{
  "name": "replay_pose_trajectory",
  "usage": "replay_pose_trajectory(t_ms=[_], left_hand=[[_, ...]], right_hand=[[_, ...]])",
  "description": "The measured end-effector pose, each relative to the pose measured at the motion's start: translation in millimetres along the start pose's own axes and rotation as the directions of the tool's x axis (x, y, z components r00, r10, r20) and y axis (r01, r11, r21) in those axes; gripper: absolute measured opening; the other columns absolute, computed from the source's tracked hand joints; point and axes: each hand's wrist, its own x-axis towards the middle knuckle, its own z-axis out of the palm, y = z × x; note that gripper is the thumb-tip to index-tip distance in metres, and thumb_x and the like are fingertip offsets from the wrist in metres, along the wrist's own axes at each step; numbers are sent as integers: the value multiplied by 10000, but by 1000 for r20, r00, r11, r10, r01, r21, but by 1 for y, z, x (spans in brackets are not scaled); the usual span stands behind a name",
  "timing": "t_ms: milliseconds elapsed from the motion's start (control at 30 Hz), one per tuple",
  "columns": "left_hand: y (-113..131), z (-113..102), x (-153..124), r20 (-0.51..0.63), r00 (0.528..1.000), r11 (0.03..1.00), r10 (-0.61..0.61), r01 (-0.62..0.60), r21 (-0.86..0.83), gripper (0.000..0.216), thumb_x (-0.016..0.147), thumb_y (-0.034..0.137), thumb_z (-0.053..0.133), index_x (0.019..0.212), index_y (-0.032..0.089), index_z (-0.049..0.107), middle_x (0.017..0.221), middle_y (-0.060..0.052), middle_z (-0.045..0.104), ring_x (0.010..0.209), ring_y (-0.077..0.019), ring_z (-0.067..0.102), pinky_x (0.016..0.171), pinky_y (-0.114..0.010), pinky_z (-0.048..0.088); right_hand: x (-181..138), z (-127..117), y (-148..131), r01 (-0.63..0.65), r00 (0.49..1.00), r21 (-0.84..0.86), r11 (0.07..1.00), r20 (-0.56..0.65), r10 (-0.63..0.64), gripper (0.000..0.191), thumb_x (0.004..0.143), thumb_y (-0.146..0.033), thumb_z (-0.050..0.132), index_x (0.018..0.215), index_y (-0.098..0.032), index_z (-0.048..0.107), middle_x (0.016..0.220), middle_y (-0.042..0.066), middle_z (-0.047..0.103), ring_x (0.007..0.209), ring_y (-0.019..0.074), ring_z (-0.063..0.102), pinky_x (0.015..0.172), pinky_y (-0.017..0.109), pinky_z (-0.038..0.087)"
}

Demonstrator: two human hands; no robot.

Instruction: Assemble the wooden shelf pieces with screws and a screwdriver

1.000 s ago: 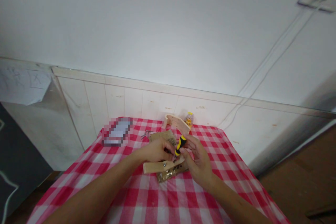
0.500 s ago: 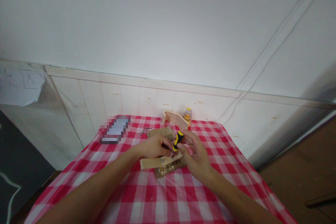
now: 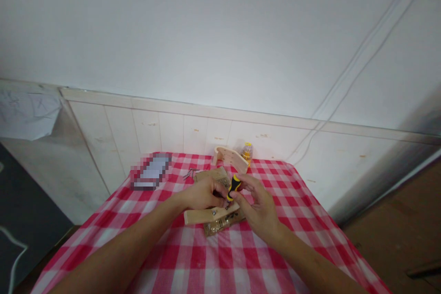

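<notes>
A yellow-and-black screwdriver (image 3: 234,187) stands tilted over a pale wooden piece (image 3: 200,217), its lower end at the wood's right part. My right hand (image 3: 259,209) has its fingers closed on the screwdriver's handle. Curled over the wooden piece from the left, my left hand (image 3: 204,193) pinches close to the screwdriver's lower end. What those fingertips grip is too small and partly hidden. A dark metal screw or fitting (image 3: 214,212) shows in the wood's top. Beneath lies a brown cardboard-like package (image 3: 215,228) with a clear plastic part, partly covered by my hands.
A curved wooden part (image 3: 231,158) stands at the table's back, beside a clear yellow-capped container (image 3: 247,150). Several thin metal pieces (image 3: 189,173) lie left of the package. A blurred-out phone-like object (image 3: 152,171) rests at the back left. The red-and-white checked tablecloth (image 3: 200,262) reaches the wall.
The screwdriver's handle has tilted slightly to the right, and my right-hand fingers have shifted a little on it. My left hand stays nearly in place. The view has moved very slightly.
</notes>
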Motion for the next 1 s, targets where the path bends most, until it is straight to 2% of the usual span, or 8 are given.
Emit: replay_pose_trajectory(t_ms=[133, 267, 467, 667, 800, 1000], left_hand=[[1, 0, 0, 5, 1000, 1000, -14, 14, -8, 136, 831, 241, 724, 896, 152, 805, 836, -21, 753, 758, -160, 619, 698, -244, 444], [2, 0, -1, 19, 999, 998, -40, 41, -40, 155, 828, 247, 720, 923, 159, 805, 826, -11, 754, 748, -158, 619, 702, -246, 445], [2, 1, -1, 23, 1000, 999, -15, 16, -48, 173, 830, 282, 725, 917, 155, 803, 859, -24, 764, 777, -169, 633, 733, -261, 455], [6, 1, -2, 27, 999, 998, -32, 34, -59, 141, 822, 254, 718, 891, 165, 803, 799, -1, 749, 711, -147, 615, 678, -244, 441], [5, 1, -2, 25, 998, 997, -54, 55, -55, 154, 827, 246, 711, 924, 173, 807, 830, -5, 765, 734, -154, 625, 681, -241, 448], [-2, 1, 1, 24, 999, 999, -24, 25, -38, 161, 814, 210, 703, 928, 181, 814, 886, -17, 789, 784, -167, 651, 732, -251, 474]], right_hand=[[0, -1, 1, 6, 1000, -12, 1000, -19, -6, 357, 920, -231, 712, 1268, -297, 667, 1061, 53, 769, 850, 193, 739, 779, 338, 632], [1, 0, 1, 3, 1000, 0, 1000, -31, -3, 329, 904, -240, 736, 1226, -289, 688, 1108, 68, 766, 905, 211, 750, 821, 363, 637], [0, 2, 4, -13, 999, 25, 1000, -44, 14, 338, 883, -287, 771, 1211, -300, 690, 1113, 69, 765, 936, 230, 755, 842, 386, 635], [0, 2, 6, -4, 999, 33, 999, -41, 5, 364, 885, -256, 767, 1230, -304, 663, 1117, 64, 753, 914, 216, 746, 819, 369, 632], [-1, 1, 5, -2, 1000, 15, 1000, -26, 2, 382, 909, -250, 734, 1269, -315, 625, 1128, 61, 737, 910, 208, 736, 817, 363, 626], [-6, -1, -1, -17, 997, 57, 998, 72, 13, 361, 1004, -229, 580, 1352, -319, 551, 1254, 98, 708, 1139, 250, 714, 914, 417, 617]])
